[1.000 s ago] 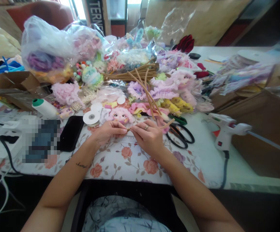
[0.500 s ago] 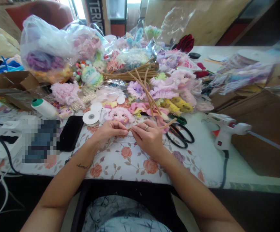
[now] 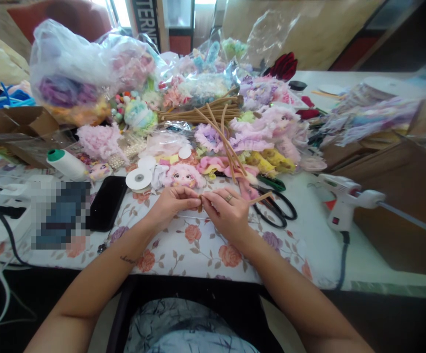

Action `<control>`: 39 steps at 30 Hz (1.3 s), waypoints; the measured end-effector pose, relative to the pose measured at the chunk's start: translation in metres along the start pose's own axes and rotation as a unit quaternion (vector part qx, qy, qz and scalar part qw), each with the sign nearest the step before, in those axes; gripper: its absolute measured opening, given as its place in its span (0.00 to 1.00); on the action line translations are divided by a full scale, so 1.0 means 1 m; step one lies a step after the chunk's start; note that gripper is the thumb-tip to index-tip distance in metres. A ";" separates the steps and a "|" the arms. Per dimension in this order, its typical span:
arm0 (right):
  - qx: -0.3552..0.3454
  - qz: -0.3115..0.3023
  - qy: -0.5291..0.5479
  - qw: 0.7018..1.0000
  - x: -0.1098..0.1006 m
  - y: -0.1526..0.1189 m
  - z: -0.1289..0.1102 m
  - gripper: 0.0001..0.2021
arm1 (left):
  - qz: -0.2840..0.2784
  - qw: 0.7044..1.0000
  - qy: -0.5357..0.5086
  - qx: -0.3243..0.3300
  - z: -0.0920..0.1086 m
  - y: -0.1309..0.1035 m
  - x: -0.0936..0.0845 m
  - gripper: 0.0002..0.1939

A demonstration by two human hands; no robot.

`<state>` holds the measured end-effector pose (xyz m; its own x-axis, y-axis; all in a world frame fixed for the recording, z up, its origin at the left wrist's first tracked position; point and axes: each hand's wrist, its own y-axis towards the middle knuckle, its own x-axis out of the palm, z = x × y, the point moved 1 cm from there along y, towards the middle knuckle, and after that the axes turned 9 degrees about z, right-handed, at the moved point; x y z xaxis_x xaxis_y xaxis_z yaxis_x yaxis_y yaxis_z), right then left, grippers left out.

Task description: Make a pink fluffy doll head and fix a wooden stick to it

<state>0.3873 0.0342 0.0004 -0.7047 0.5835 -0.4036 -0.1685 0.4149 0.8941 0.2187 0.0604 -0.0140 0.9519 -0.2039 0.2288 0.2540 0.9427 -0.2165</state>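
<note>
My left hand [image 3: 178,203] and my right hand [image 3: 227,208] meet over the flowered cloth, fingertips almost touching. Both pinch a tan stick [image 3: 260,198]; its short end shows between the fingertips, and its long end sticks out to the right past my right hand, which wears a ring. Just behind my left hand lies a pink fluffy doll head [image 3: 183,177]. Black-handled scissors [image 3: 277,211] rest right of my right hand. More tan sticks [image 3: 223,137] lie behind the hands on pink and yellow fabric.
On the left are a black phone [image 3: 107,203], a thread cone [image 3: 67,164], a ribbon roll [image 3: 139,180] and a power strip [image 3: 5,220]. A glue gun [image 3: 345,196] stands at the right by a cardboard box [image 3: 404,206]. Bagged plush materials [image 3: 95,68] fill the back.
Both hands have shifted slightly right. A short, bent piece of the tan stick now shows more clearly between the fingertips, pointing down.
</note>
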 end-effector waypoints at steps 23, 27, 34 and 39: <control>0.149 -0.032 0.141 0.978 0.007 -0.009 -0.003 0.13 | 0.122 0.988 -0.026 0.087 0.001 -0.005 0.004 0.10; 0.173 -0.043 0.191 0.965 0.008 -0.009 -0.003 0.15 | 0.126 0.988 -0.033 0.086 0.003 -0.005 0.004 0.10; 0.183 -0.105 0.227 0.951 0.009 -0.006 -0.004 0.18 | 0.145 0.983 -0.064 0.094 0.005 -0.005 0.004 0.11; 0.190 -0.109 0.234 0.947 0.010 -0.007 -0.002 0.19 | 0.134 0.985 -0.082 0.075 0.005 -0.004 0.004 0.13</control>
<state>0.3797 0.0359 -0.0094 -0.9249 0.1183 -0.3612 -0.1479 0.7634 0.6287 0.2209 0.0570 -0.0070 0.9379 0.0916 0.3347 -0.0430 0.9878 -0.1498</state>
